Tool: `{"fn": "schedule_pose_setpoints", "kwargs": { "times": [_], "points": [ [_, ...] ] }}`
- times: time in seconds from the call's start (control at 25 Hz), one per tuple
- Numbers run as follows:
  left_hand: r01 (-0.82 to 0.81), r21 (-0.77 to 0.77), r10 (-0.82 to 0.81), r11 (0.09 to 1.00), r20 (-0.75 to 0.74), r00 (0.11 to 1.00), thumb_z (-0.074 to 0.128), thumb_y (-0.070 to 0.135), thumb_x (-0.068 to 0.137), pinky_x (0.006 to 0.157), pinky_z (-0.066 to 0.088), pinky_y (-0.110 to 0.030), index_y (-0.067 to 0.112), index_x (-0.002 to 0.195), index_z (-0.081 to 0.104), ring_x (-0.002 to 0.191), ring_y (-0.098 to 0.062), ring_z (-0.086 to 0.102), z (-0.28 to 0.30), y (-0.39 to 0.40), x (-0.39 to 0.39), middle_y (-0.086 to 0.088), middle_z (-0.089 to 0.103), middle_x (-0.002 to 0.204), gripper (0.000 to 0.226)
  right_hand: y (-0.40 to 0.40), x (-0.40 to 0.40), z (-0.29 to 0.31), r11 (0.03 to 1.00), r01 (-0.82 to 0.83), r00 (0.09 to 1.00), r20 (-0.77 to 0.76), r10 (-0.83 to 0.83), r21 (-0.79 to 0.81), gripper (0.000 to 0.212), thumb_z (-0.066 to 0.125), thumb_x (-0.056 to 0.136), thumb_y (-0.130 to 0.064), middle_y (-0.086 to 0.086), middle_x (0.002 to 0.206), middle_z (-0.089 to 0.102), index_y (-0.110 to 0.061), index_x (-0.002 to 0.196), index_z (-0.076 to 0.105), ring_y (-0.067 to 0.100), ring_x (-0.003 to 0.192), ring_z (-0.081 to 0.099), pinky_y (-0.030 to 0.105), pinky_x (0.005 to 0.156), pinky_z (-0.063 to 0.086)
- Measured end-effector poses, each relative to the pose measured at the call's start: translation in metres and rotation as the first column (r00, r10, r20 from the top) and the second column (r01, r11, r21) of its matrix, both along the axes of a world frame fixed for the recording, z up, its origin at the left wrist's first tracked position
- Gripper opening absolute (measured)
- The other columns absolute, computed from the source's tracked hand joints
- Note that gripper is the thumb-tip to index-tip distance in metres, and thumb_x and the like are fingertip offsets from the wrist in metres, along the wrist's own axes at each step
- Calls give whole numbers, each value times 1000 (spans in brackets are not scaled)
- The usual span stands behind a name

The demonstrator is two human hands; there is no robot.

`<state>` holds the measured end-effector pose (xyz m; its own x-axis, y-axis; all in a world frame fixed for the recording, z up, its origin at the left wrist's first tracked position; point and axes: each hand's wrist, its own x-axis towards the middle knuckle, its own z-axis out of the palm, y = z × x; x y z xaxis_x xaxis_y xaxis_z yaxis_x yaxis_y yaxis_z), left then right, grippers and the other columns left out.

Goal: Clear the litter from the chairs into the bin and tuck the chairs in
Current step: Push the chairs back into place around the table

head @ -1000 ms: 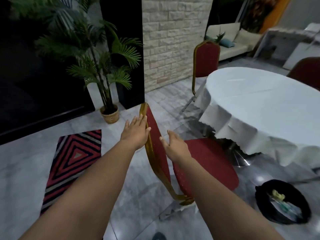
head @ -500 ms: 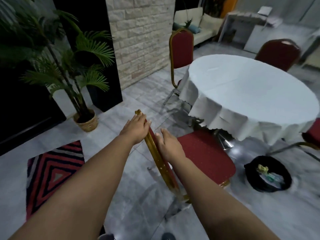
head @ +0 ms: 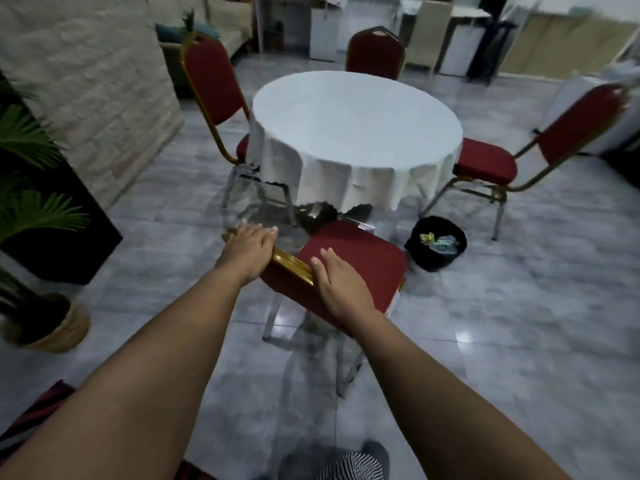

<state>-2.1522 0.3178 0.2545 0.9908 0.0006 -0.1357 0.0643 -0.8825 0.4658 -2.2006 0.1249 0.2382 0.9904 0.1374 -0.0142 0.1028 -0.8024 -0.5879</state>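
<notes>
a red padded chair (head: 349,261) with a gold metal frame stands in the middle of the view, just short of a round table (head: 356,126) draped in a white cloth. its seat faces the table and its front edge sits near the hanging hem of the cloth, not yet under it. the seat looks clear of litter.

both hands are on the top rail of the chair's backrest. the left hand (head: 247,249) curls over the left end of the gold rail, fingers wrapped forward in a firm hold. the right hand (head: 341,289) lies over the right part of the backrest with fingers stretched flat toward the seat – more a press than a clench, though its palm clearly bears on the chair.

judging by the build, this chair should handle as stiff and moderately heavy – metal legs, a firm cushion, nothing that bends. the smooth rail may be slick under the palm, so the top corners of the backrest, one hand at each end, seem the best place to push from. the legs will likely scrape or catch on the glossy grey floor tiles, so an even push from both sides would keep it straight.

just right of the chair, on the floor, stands a small black bin (head: 435,242) with some wrappers inside. three more red chairs ring the table: one on the left (head: 214,84), one at the far side (head: 375,51), and one on the right (head: 491,164) that stands pulled out. a potted palm (head: 31,209) stands at the far left.
</notes>
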Motion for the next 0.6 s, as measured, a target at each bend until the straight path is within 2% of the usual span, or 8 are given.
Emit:
{"fn": "schedule_pose_setpoints", "kwargs": {
  "times": [0.2,0.36,0.52,0.6],
  "points": [
    [43,-10,-43,999,-9,999,14,41,104,120,9,-45,20,149,38,152,-19,2,-2,12,9,-1,26,161,54,12,-9,-10,978,167,984,76,-158,-127,64,18,102,-55,4,160,30,-18,151,35,19,148,25,37,120,22],
    [55,16,-54,998,-39,998,14,44,104,121,9,-46,19,150,36,152,-18,1,-5,22,23,-1,25,161,57,13,-12,-17,967,202,975,130,-182,-158,68,12,99,-58,1,161,27,-20,152,33,16,148,23,35,120,22],
    [139,149,-133,979,-55,990,14,29,106,122,9,-45,20,151,34,152,-23,-1,-10,30,40,-2,22,162,50,15,-6,-20,952,237,964,165,-207,-193,75,4,94,-61,-1,161,26,-23,152,32,15,148,23,34,120,21],
    [139,155,-135,978,-33,990,15,24,106,122,9,-43,20,153,30,152,-23,0,-14,30,40,-1,19,162,49,15,-5,-23,951,238,965,162,-208,-198,75,3,94,-60,-2,161,27,-22,153,31,15,149,22,34,121,19]
  ]
}}
